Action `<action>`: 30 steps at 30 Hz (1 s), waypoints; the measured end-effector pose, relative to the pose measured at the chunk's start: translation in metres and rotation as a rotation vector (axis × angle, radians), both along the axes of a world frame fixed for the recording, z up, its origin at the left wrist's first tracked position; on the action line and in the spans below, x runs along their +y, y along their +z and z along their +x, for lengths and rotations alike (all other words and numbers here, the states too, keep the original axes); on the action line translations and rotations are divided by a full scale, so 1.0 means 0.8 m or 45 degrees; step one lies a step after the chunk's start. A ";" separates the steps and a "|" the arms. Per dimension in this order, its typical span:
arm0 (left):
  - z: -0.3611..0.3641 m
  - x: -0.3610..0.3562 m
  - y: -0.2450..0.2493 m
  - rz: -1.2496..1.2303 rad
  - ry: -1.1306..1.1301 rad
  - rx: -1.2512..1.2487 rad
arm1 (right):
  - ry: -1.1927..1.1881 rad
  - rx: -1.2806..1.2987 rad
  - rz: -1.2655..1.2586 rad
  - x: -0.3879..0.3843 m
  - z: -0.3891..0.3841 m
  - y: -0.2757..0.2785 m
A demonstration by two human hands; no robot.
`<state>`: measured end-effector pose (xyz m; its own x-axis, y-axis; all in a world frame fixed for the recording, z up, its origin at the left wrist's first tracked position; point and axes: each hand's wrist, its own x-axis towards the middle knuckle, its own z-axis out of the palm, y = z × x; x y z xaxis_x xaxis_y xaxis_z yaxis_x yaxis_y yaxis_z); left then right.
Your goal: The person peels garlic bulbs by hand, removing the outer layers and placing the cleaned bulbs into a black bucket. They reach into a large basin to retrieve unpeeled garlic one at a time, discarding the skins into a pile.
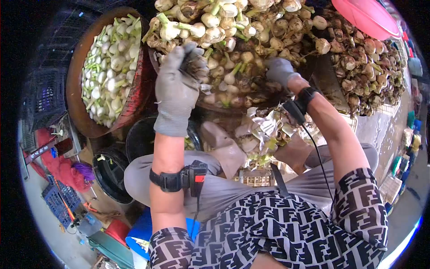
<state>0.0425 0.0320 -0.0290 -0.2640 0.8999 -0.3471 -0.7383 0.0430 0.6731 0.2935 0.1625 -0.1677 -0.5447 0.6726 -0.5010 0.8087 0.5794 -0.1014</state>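
Both hands wear grey gloves. My left hand (180,80) is over the left side of a basin of murky water, its dirty fingers curled beside the garlic; what they hold, if anything, is hidden. Across the basin, my right hand (281,71) reaches to the water's right side, fingertips hidden among the bulbs. Between the hands, wet garlic bulbs (230,79) with short green stems lie in the water. A heap of soil-marked garlic (214,35) rises behind them.
Cleaned garlic (112,74) fills a rusty round pan (80,94) at left. More dirty bulbs (367,67) and a pink basin (367,18) are at right. Peeled skins (266,127) lie between the legs. A black bucket (109,179) stands lower left, with a blue container (143,228) below.
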 end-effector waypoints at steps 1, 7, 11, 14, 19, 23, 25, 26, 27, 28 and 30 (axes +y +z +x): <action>0.008 0.002 -0.006 -0.032 -0.053 0.085 | -0.111 0.158 0.062 -0.015 -0.002 0.040; 0.083 -0.023 -0.053 -0.037 -0.602 1.621 | -1.183 1.462 -0.914 -0.091 -0.017 0.092; 0.102 -0.040 -0.063 -0.073 -0.732 1.780 | -1.342 1.463 -0.986 -0.126 -0.036 0.109; 0.099 -0.042 -0.063 0.055 -0.718 1.771 | -1.353 1.513 -1.023 -0.131 -0.030 0.112; 0.095 -0.042 -0.057 0.142 -0.686 1.765 | -1.269 1.645 -1.037 -0.137 -0.023 0.119; 0.093 -0.045 -0.056 0.196 -0.648 1.644 | -1.215 1.620 -1.050 -0.136 -0.016 0.108; 0.094 -0.046 -0.061 0.150 -0.666 1.105 | -1.069 1.581 -0.881 -0.137 -0.013 0.109; 0.094 -0.046 -0.064 0.126 -0.667 0.835 | -0.976 1.585 -0.797 -0.137 -0.010 0.113; 0.094 -0.045 -0.067 0.152 -0.590 0.854 | -0.990 1.593 -0.753 -0.138 -0.012 0.114; 0.093 -0.044 -0.070 0.175 -0.512 0.875 | -1.004 1.600 -0.709 -0.139 -0.013 0.114; 0.088 -0.039 -0.077 0.122 -0.441 0.445 | -1.249 1.620 -0.696 -0.145 -0.024 0.104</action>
<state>0.1128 0.0010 -0.0906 -0.0300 0.9788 -0.2027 -0.4215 0.1714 0.8905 0.2743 0.0469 -0.0848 -0.2699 0.8856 -0.3779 0.0707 -0.3732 -0.9251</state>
